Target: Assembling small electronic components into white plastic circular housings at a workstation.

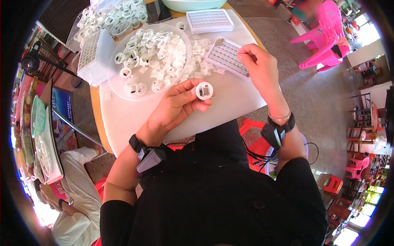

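Observation:
My left hand (179,102) holds a small round white plastic part (204,90) with a grey metal piece in its middle, pinched between thumb and fingers above the white table (230,102). My right hand (259,62) hovers with its fingertips pinched over a white grid tray (225,56) of small cells; whether something tiny sits between the fingers is hidden. A clear round dish (123,92) heaped with white plastic rings and clips lies left of the tray. More loose white clips (201,61) are strewn between dish and tray.
A second grid tray (209,19) lies at the table's far side, beside a pale green basin (188,4). A stack of trays (91,57) and a bag of white rings (115,16) sit far left. Pink plastic chairs (324,41) stand right. Another person sits lower left (78,197).

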A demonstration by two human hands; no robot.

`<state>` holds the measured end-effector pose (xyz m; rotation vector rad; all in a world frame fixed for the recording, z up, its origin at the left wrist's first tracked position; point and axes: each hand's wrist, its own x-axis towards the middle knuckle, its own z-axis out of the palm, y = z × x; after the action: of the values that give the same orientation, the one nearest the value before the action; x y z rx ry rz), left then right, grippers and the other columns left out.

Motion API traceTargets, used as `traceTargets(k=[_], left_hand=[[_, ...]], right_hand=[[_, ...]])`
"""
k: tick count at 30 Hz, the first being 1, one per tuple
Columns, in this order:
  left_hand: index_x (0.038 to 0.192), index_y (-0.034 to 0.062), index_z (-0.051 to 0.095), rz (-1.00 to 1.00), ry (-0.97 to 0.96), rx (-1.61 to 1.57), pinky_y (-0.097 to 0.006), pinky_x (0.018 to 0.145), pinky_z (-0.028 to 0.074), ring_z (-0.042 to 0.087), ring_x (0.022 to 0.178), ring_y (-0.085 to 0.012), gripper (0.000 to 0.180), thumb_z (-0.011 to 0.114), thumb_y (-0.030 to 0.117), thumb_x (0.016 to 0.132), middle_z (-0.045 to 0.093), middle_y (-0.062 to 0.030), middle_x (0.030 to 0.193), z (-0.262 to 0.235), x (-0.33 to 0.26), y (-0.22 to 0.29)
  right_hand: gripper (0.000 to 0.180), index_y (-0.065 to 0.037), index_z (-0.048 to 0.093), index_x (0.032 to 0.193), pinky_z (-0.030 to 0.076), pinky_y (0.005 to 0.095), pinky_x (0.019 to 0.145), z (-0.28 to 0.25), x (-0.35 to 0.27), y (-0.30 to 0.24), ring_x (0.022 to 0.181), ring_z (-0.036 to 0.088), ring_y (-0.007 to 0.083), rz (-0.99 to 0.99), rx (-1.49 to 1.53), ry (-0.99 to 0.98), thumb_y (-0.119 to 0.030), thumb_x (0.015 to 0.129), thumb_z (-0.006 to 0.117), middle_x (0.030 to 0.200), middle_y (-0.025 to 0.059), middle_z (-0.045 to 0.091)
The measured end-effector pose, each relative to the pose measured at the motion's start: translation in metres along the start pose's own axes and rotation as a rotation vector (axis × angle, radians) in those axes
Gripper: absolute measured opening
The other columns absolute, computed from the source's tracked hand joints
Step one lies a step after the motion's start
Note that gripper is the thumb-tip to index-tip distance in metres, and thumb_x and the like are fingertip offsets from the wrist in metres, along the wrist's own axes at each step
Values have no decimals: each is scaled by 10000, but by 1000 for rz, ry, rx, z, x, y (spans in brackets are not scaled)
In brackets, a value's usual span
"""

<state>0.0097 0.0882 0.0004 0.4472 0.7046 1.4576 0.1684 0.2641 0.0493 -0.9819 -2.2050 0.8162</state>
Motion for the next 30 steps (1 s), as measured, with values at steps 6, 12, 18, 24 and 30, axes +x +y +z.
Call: traceTargets(k=[6,12,18,24,30], left_hand=[[1208,-17,500,39,-110,-49,-292,799,524,610,938,-192,274,478,112,967,591,-135,1093,-9,0,-1],[1199,-8,520,42,-152,-43,-283,794,516,604,928,-169,269,493,124,966,605,-94,1063,-7,1,-4],[1190,-4,543,60,-116,14,-280,789,507,602,907,-161,269,513,133,960,607,-84,1055,-4,-2,-5],[1188,-9,545,60,-111,54,-278,798,501,599,903,-153,275,521,139,958,610,-80,1053,-3,-1,-5],[1174,-27,553,36,-84,158,-272,812,494,592,898,-141,278,529,144,956,609,-76,1056,-1,0,-6]], right_hand=[[51,-34,650,856,454,253,601,11,-46,-35,651,576,119,-138,436,-121,-46,807,646,746,40,626],[77,-26,653,854,445,234,592,19,-58,-37,676,567,104,-226,389,-187,3,783,656,791,34,582],[59,-22,650,843,445,235,584,17,-56,-38,670,566,103,-140,405,-283,0,789,641,794,37,584],[36,-17,646,820,459,261,586,17,-56,-39,676,589,134,-208,317,-237,-23,785,644,785,60,583],[122,-6,595,852,470,270,602,16,-48,-36,685,604,140,-12,351,-369,-65,769,663,784,61,605]])
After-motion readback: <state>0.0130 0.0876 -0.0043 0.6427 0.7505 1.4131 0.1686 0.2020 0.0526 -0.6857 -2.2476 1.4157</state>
